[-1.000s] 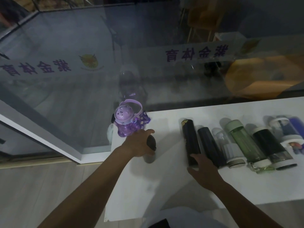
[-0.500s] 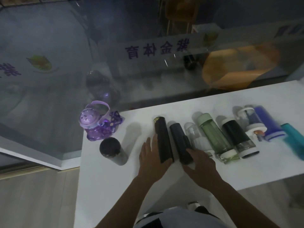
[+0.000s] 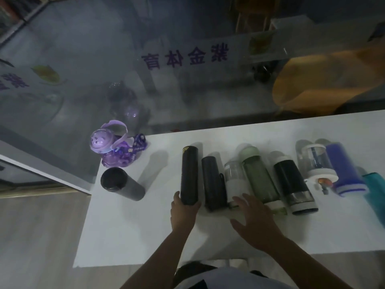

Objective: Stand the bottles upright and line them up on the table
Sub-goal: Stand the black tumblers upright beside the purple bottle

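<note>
- My left hand (image 3: 183,213) is curled around the near end of the black flask (image 3: 189,174), which lies flat on the counter (image 3: 145,230), thumb on its left side.
- My right hand (image 3: 253,220) is spread open and holds nothing; its fingertips (image 3: 239,200) hover at the near end of the white-sleeved bottle (image 3: 236,182), and I cannot tell if they touch it.
- Two are already up at the left end: the purple bottle (image 3: 113,148) at the far corner and the grey flask (image 3: 123,183) nearer me.
- The rest lie side by side, touching or nearly so: dark flask (image 3: 213,182), green bottle (image 3: 260,176), black bottle (image 3: 292,184), clear bottle (image 3: 315,163), blue bottle (image 3: 344,170), and a teal one (image 3: 376,188) cut off at the frame edge.
- Risk: tipping the black flask up from one end with a shallow grip, it may slip and roll.
- Risk: it lies against the dark flask, so lifting could nudge the whole row rolling.
- Risk: the grey flask stands close to the counter's left edge; setting the next one down carelessly beside it could knock it off.
</note>
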`<action>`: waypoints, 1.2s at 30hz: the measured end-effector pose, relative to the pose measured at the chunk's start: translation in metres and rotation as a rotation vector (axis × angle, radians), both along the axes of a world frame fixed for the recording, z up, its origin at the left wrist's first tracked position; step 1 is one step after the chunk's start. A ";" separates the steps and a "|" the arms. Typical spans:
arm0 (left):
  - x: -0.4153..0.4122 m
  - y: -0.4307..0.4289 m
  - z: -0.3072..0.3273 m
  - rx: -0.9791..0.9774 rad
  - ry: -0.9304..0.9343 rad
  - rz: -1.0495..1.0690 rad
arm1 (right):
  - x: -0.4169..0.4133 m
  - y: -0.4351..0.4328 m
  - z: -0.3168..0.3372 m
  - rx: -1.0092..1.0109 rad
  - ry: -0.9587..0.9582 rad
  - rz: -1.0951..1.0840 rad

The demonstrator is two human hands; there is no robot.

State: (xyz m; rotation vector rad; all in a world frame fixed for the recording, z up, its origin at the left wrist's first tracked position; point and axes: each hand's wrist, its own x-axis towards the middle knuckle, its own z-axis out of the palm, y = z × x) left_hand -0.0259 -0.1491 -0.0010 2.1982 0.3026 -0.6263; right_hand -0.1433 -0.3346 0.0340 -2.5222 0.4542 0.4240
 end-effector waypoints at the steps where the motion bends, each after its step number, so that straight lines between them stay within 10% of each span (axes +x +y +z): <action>1: 0.000 -0.003 -0.001 -0.021 -0.003 0.037 | -0.002 -0.004 0.000 0.004 -0.001 0.017; 18: -0.018 0.051 0.059 -0.041 -0.245 0.222 | 0.025 -0.010 0.005 0.081 -0.105 0.218; 36: 0.027 0.096 0.163 0.413 -0.262 -0.327 | 0.039 0.027 0.010 0.119 -0.074 0.274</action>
